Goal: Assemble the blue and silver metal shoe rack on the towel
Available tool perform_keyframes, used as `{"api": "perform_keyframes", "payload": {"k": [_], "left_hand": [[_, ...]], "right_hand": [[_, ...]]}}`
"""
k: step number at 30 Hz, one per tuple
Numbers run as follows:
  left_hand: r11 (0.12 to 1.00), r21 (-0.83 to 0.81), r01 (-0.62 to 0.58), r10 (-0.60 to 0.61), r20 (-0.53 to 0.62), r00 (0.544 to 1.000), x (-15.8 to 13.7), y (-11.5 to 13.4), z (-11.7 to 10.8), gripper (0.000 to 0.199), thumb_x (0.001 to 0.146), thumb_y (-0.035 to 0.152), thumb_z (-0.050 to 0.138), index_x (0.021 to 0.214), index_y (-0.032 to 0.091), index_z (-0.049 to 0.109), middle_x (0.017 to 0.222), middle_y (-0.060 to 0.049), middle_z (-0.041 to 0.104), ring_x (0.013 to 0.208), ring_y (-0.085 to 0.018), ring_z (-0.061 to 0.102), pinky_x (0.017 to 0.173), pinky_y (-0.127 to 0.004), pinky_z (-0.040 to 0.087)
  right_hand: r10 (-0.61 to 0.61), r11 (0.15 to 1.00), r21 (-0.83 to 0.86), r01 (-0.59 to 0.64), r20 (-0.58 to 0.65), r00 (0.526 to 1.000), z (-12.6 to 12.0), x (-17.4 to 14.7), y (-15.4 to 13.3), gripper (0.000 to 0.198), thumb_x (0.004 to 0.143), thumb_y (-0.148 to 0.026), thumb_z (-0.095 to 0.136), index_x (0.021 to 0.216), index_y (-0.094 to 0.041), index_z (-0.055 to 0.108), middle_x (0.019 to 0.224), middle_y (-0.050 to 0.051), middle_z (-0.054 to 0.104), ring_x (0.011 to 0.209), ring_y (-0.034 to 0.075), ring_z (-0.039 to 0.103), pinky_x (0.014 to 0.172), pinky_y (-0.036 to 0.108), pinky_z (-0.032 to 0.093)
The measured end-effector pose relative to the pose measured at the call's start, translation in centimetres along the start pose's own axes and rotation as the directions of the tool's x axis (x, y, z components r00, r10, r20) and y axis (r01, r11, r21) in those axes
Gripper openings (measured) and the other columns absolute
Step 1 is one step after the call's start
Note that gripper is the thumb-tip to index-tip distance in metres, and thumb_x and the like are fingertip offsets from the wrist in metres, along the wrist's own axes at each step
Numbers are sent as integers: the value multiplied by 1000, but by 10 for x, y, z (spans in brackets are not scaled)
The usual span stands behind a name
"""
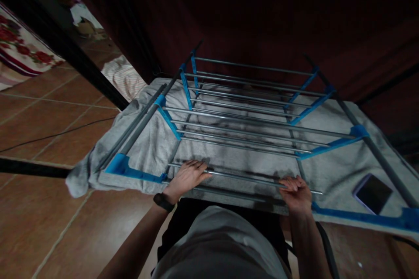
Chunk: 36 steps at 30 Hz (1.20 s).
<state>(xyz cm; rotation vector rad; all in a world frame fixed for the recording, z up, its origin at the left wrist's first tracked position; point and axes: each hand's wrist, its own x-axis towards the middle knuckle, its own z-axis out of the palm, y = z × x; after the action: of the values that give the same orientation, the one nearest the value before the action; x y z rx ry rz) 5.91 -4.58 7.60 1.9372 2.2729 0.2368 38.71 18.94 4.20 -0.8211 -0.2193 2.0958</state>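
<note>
A loose-ended metal rod point(244, 178) runs crosswise near the front of the surface. My left hand point(190, 176) is closed on it toward its left end, and a dark watch sits on that wrist. Toward the other end my right hand point(296, 192) grips the same rod, fingers curled over it. Just beyond lies a drying rack point(242, 130) of grey tubes and several crossbars. Blue plastic brackets point(340, 144) join its bars to the side tubes. The nearest blue brackets, left point(134, 173) and right point(366, 218), flank my hands.
A grey cloth point(145, 148) covers the surface under the rack. A phone point(373, 194) lies on it at the right. Dark red curtains point(262, 17) hang behind. Black poles point(65, 48) cross the left side, above a tiled floor point(49, 126) with a thin cable.
</note>
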Motion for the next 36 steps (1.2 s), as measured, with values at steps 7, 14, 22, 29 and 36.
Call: {"api": "perform_keyframes", "payload": {"k": [7, 14, 22, 29, 36], "left_hand": [[999, 29, 15, -15, -15, 1000, 7, -14, 4, 44, 99, 53, 35, 98, 19, 63, 93, -8, 67, 95, -22, 62, 90, -36, 41], [999, 31, 26, -26, 28, 999, 24, -14, 7, 44, 97, 54, 40, 108, 18, 63, 88, -8, 68, 92, -23, 64, 86, -35, 43], [997, 74, 24, -32, 98, 995, 30, -16, 9, 49, 97, 58, 35, 101, 18, 64, 85, -9, 71, 84, -24, 66, 75, -33, 43], [998, 56, -4, -3, 124, 992, 31, -17, 12, 49, 98, 57, 33, 100, 19, 63, 88, -9, 71, 85, -24, 66, 74, -32, 42], [994, 97, -53, 44, 89, 995, 32, -21, 16, 49, 98, 57, 32, 106, 18, 59, 93, -8, 69, 92, -23, 63, 81, -34, 41]], "right_hand": [[-55, 996, -79, 45, -125, 991, -12, 17, -5, 29, 73, -16, 61, 63, -23, 35, 52, -9, 43, 50, 9, 51, 57, 29, 55], [31, 988, -147, -51, -138, 990, -2, 26, 23, 24, 67, -13, 62, 64, -23, 40, 55, -8, 48, 53, 8, 54, 62, 28, 57], [68, 995, -80, -67, 8, 998, -2, 24, 29, 39, 69, -11, 61, 62, -23, 25, 49, -9, 31, 48, 7, 42, 45, 15, 41], [86, 996, -24, -85, 17, 996, 1, 21, 28, 37, 71, -11, 59, 62, -23, 25, 50, -8, 33, 50, 9, 43, 42, 17, 40], [75, 991, -109, -80, -54, 996, 0, 25, 28, 36, 71, -14, 63, 61, -23, 29, 49, -8, 33, 51, 9, 48, 41, 15, 41]]}}
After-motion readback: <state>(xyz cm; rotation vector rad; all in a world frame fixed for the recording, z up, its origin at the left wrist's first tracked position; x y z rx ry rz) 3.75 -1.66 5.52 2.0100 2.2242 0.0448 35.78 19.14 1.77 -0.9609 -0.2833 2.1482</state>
